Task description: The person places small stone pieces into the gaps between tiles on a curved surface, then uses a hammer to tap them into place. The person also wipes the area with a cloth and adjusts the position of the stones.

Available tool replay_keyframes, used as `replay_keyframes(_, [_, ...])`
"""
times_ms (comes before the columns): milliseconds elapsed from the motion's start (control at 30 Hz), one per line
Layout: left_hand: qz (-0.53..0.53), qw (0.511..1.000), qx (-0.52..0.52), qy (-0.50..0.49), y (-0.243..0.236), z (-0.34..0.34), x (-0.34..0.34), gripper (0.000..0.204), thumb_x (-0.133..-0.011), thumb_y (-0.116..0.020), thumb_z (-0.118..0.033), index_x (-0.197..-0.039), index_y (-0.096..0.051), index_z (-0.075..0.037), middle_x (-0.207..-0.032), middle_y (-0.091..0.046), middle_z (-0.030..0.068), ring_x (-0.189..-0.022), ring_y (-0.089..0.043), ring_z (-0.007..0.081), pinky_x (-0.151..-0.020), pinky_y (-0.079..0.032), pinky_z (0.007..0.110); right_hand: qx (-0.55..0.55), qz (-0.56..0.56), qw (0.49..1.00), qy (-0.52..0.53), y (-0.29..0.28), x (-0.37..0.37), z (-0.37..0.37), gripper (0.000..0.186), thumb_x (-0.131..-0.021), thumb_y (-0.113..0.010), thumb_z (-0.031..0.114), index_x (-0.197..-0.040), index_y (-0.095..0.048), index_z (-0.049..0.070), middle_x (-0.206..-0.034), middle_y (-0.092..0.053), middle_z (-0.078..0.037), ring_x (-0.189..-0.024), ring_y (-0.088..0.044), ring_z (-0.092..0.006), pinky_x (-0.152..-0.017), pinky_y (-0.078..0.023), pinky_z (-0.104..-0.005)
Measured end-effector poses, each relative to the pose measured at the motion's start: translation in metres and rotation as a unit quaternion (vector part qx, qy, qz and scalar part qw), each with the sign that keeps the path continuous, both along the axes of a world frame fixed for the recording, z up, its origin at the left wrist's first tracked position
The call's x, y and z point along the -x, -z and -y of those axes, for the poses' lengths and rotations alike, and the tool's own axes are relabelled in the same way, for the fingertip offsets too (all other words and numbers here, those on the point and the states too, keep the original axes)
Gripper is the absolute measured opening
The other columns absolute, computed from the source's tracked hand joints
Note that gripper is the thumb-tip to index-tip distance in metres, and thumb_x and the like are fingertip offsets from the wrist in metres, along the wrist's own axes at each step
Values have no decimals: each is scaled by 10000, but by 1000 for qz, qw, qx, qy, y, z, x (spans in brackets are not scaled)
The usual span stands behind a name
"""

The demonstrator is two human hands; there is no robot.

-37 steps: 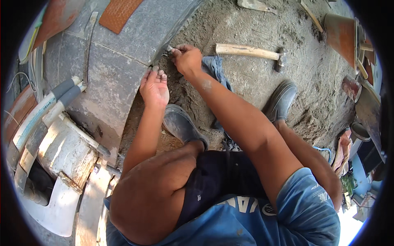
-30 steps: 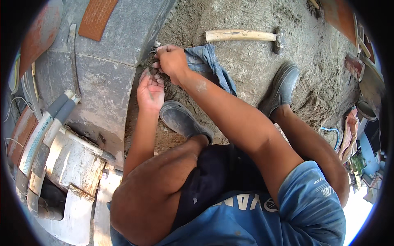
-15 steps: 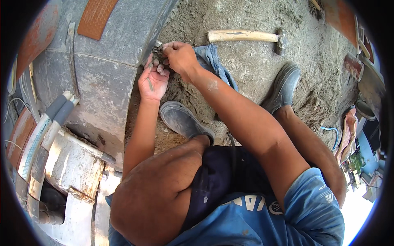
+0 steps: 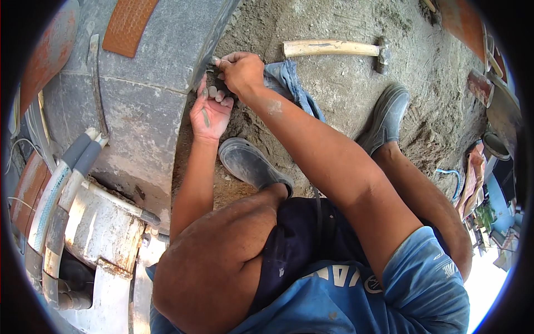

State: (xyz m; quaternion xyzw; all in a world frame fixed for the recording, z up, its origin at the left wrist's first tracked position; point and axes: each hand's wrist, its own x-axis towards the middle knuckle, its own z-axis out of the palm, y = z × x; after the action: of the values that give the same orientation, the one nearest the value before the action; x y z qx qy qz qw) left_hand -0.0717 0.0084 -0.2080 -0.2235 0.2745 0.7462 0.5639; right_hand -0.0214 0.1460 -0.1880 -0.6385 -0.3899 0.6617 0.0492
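My right hand (image 4: 242, 72) is closed in a pinch at the edge of the grey slab (image 4: 130, 106). A small pale bit (image 4: 214, 59) shows at its fingertips; what it is, I cannot make out. Just below, my left hand (image 4: 211, 114) lies palm up, forefinger stretched along the slab's edge and the other fingers loosely curled. Grey-green dirt is smeared on its palm, and nothing is gripped in it. Blue cloth (image 4: 289, 80) lies on the soil behind my right wrist. Beyond that rests a hammer (image 4: 334, 48) with a pale wooden handle.
On the slab lie a brown textured piece (image 4: 129, 25) and a thin curved bar (image 4: 98, 83). Pipes (image 4: 69, 161) and a rusty white drum-like object (image 4: 103, 222) stand at the left. My shoes (image 4: 253, 164) rest on rough soil. Clutter lines the right side.
My right hand has moved slightly up and left, its fingertips closer to the slab edge. My left hand has barely shifted, with its fingers slightly more curled.
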Motion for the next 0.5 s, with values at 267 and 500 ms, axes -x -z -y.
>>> replay_keyframes(267, [0,1000,18,3,-2,-1,-1,535,-876,-550,-177,-1395,-423,-149,-795,-490,-3,-803,-482,163,-768,-405,340,23,20,999,30,-5,8,1,102,-839,-701,84,-791,-686,-5,-667,-662,-61,-549,-603,-109,-505,-478,-264])
replay_keyframes(500, [-17,999,32,10,-7,-4,-4,569,-873,-556,-199,-1419,-403,-149,-807,-476,-17,-814,-467,158,-806,-417,341,43,40,996,73,-6,16,4,96,-847,-693,78,-794,-674,0,-669,-664,-58,-556,-591,-96,-507,-476,-253])
